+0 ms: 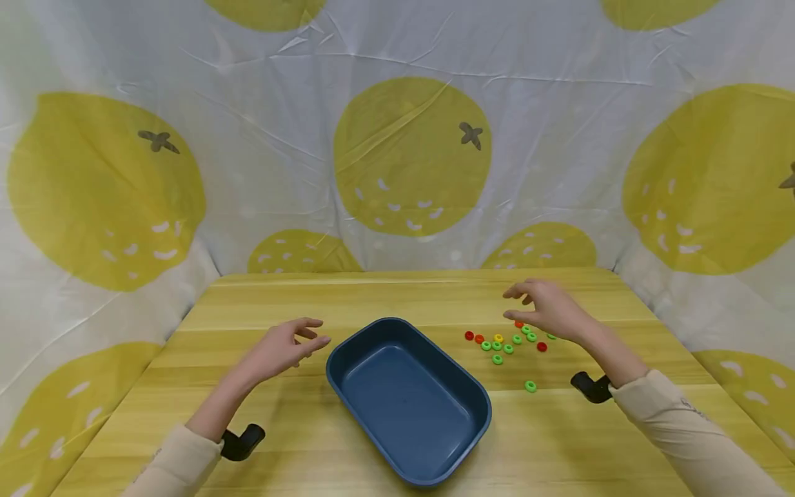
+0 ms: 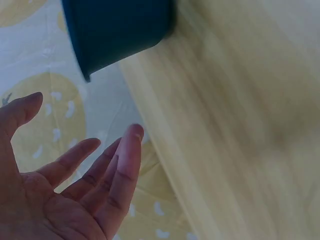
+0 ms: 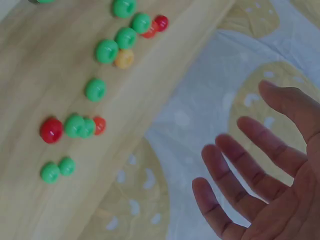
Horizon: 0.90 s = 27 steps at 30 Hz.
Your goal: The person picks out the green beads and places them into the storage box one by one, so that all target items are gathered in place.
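A dark blue rectangular basin (image 1: 406, 407) stands at an angle on the wooden table. My left hand (image 1: 279, 350) hovers just left of its rim, fingers loosely spread and touching nothing; the left wrist view shows the basin (image 2: 120, 30) beyond the fingertips. To the basin's right lie several small ring-shaped beads, mostly green (image 1: 497, 359), with some red (image 1: 542, 347), orange-red and one yellow (image 1: 499, 338). Above the far side of these beads hangs my right hand (image 1: 549, 310), its fingers apart and loosely bent, holding nothing. The hand hides part of the bead group in the head view.
The wooden table (image 1: 279, 297) ends at a curtain (image 1: 546, 159) printed with yellow fruit, which also closes in both sides. One green bead (image 1: 531, 386) lies nearer than the others. Black wrist mounts (image 1: 242, 442) stick out below both forearms.
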{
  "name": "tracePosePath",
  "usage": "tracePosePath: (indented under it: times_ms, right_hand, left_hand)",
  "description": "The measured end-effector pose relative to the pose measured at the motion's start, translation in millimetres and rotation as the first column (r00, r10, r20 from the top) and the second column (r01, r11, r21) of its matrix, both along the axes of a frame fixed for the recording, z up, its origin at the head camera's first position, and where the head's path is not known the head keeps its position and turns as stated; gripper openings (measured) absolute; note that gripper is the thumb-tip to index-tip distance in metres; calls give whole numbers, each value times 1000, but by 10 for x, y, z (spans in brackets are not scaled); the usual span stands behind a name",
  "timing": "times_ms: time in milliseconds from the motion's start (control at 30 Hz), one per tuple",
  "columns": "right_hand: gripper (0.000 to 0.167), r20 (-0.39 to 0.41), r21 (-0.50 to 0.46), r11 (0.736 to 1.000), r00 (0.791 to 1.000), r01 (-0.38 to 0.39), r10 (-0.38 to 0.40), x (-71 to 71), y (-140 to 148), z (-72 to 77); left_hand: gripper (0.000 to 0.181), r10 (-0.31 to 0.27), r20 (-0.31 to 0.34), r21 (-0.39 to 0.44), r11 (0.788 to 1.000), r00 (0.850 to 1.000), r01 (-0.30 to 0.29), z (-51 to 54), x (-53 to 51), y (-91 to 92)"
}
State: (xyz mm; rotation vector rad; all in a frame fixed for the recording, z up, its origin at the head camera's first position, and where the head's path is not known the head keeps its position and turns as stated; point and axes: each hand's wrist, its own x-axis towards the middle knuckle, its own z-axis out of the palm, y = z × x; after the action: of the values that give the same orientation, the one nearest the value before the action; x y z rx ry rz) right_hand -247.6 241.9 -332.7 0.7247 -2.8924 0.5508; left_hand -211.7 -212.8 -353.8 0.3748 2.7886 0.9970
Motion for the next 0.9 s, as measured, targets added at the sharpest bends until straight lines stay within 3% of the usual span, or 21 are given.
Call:
tracePosePath:
  times_ms: [233, 433, 700, 900]
  right_hand:
    - [18, 137, 1, 994, 985, -108, 107, -16, -66, -322]
    - [11, 144, -26, 976, 965, -218, 219, 18, -112, -578]
    - [8, 204, 26, 993, 973, -119, 111, 38, -157, -707]
    - [5, 192, 36, 993, 976, -114, 105, 28, -167, -693]
  left_hand:
    - [59, -59, 129, 172, 984, 990, 36, -178, 27, 17]
    - [55, -147, 192, 277, 957, 970, 90, -292, 62, 40]
    - [51, -194, 205, 324, 938, 959, 120, -368, 84, 63]
    - [48, -200, 231, 362, 926, 952, 107, -400, 67, 41]
